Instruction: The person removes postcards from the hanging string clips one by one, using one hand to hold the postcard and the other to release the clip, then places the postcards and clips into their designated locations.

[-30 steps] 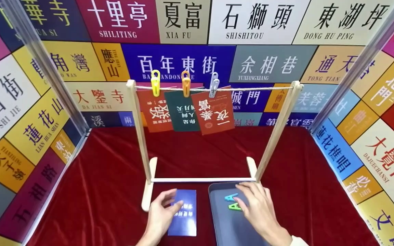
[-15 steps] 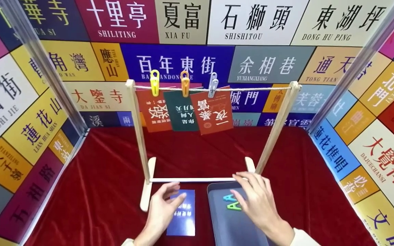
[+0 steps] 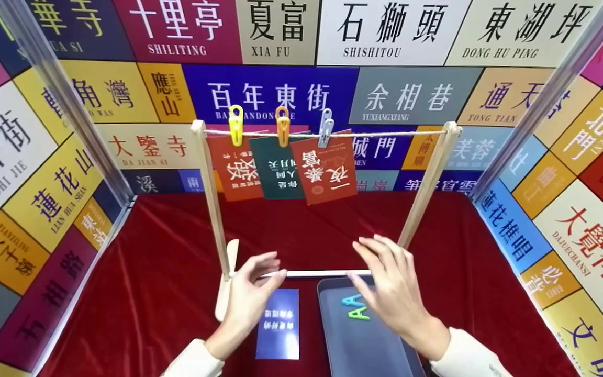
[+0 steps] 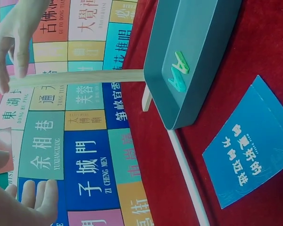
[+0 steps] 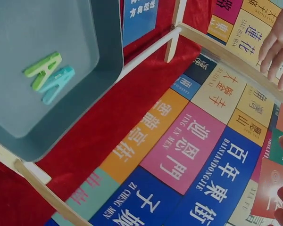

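My left hand (image 3: 249, 288) hovers with relaxed, parted fingers over the far end of a blue card (image 3: 279, 335) lying on the cloth. Above the dark grey tray (image 3: 369, 348) is my right hand (image 3: 393, 285), its fingers spread and holding nothing. Inside the tray, a blue clothespin (image 3: 352, 300) and a green clothespin (image 3: 358, 314) lie side by side. Behind, a yellow clothespin (image 3: 236, 125), an orange clothespin (image 3: 282, 127) and a grey clothespin (image 3: 325, 128) pin a red card (image 3: 236, 175), a dark green card (image 3: 279, 175) and another red card (image 3: 330, 175) to a string.
The string (image 3: 395, 134) spans a wooden frame's left post (image 3: 211, 204) and right post (image 3: 428, 183), with a white bar (image 3: 314, 274) low between them. Dark red cloth (image 3: 144, 293) covers the table. Colourful lettered panels (image 3: 270, 94) enclose the back and sides.
Both hands have lifted and moved forward, away from the blue card and the tray. More of the card's lettering shows now. Cards, clothespins and tray have stayed in place.
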`<action>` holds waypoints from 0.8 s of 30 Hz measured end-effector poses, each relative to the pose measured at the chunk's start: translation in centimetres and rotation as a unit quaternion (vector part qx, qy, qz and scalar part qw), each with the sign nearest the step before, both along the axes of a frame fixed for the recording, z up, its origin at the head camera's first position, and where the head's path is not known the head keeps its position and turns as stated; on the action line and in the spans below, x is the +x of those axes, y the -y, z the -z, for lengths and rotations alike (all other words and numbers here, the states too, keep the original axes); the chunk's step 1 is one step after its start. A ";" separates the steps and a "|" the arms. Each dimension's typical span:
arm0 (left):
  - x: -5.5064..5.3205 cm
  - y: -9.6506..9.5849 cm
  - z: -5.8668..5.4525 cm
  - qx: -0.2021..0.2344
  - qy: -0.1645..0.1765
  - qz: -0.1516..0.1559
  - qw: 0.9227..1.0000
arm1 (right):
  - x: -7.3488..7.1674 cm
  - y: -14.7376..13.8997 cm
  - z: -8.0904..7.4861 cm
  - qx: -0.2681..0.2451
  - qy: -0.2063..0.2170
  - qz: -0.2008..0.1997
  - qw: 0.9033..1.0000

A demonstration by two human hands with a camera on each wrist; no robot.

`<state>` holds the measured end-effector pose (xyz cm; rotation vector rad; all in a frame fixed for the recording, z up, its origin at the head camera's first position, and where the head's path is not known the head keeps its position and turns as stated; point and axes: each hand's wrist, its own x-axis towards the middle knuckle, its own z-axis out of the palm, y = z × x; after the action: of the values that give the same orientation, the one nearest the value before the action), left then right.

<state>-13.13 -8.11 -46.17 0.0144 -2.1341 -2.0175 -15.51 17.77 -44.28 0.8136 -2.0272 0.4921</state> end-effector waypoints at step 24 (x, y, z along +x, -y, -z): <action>-3.4 -1.2 -4.1 0.038 -0.055 0.001 0.998 | -3.2 0.3 -5.8 0.037 -0.020 -0.025 0.999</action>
<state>-16.53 -6.88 -42.05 -0.0853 -1.9902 -2.0488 -18.67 17.42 -38.49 0.9153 -2.0014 0.4267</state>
